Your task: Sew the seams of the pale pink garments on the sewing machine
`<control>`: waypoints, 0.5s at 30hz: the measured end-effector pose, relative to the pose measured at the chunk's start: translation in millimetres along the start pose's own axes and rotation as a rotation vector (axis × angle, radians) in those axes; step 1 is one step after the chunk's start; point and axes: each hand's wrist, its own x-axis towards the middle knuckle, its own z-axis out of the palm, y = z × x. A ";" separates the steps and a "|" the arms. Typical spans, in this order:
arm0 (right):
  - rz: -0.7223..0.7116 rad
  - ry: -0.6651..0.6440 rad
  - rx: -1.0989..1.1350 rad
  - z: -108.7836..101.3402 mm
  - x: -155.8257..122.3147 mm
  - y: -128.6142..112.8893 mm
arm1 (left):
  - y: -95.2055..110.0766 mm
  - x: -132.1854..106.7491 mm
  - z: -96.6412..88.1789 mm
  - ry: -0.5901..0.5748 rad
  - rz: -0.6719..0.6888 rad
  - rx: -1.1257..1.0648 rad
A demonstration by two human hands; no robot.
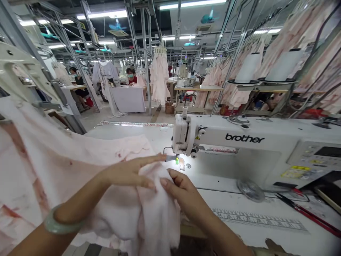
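A pale pink cloth garment (160,213) with reddish patches hangs bunched in front of me, its left part spread over the table edge. My right hand (181,186) is closed on a fold of it, thumb and fingers pinching. Across the same fold lies my left hand (128,174), thumb on the near side and straight fingers on the far side, with cloth between them. A green bangle (62,220) circles the left wrist. Just beyond the hands stands a white sewing machine (213,131), its lamp lighting the needle area and presser foot (177,160).
Red-handled tweezers (306,211) and a clear round dish (250,190) lie at the right, near a printed ruler strip (258,218). Thread cones (247,67) stand above the machine. Behind are metal posts, hanging pink garments (160,76) and co-workers (131,76) at other machines.
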 end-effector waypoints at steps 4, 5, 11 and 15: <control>-0.040 0.051 0.121 4.2 8.0 -0.1 | 9.4 -2.1 15.4 -0.031 0.020 -0.075; -0.076 0.082 0.130 5.7 8.3 3.7 | 10.5 -3.4 12.0 0.036 0.016 -0.048; -0.077 0.032 0.206 34.8 -2.5 48.7 | 14.1 -8.0 -25.3 0.563 0.008 0.139; -0.032 -0.003 0.186 62.9 -6.8 84.9 | 19.5 2.8 -37.8 0.807 0.005 0.158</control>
